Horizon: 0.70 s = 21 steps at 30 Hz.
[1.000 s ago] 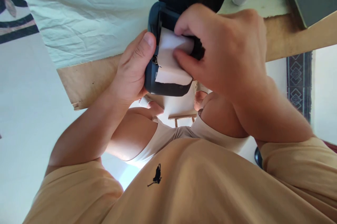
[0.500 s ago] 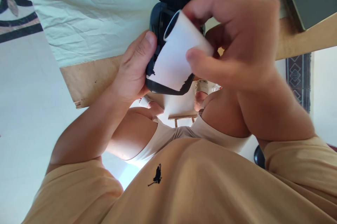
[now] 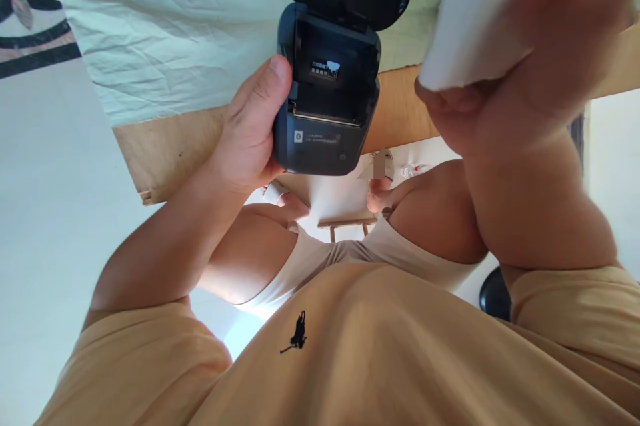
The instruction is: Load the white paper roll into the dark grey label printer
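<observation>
Probably a home: a wooden table under a creased cloth, pale floor beneath.

A dark blue-black label printer and a white paper roll are seen; pale green cloth is spread over a tan board.

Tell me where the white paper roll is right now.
In the head view, the white paper roll is at the upper right, held in the right hand, clear of the open printer that the left hand holds.
</observation>
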Motion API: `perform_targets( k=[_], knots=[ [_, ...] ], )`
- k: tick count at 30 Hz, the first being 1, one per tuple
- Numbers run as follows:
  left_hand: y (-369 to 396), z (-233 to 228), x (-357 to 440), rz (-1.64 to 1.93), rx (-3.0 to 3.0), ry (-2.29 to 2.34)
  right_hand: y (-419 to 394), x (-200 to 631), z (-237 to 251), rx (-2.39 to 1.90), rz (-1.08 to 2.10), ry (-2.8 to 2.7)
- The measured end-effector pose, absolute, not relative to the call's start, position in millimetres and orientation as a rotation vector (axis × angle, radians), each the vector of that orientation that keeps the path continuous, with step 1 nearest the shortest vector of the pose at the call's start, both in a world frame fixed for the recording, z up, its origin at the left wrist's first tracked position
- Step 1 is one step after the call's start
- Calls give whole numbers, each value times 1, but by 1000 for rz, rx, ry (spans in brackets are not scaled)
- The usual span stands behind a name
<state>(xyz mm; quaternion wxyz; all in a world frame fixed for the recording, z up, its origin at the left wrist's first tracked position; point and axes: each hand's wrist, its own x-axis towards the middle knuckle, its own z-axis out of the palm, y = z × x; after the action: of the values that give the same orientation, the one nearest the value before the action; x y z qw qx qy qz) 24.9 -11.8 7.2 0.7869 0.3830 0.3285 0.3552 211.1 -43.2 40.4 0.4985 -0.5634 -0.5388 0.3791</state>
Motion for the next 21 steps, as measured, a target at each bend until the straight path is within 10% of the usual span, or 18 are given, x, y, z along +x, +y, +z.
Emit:
perform_targets(
  k=[21],
  knots=[
    [-13, 8, 30, 786, 832, 716, -31, 229, 21, -1660, 359, -1837]
  ],
)
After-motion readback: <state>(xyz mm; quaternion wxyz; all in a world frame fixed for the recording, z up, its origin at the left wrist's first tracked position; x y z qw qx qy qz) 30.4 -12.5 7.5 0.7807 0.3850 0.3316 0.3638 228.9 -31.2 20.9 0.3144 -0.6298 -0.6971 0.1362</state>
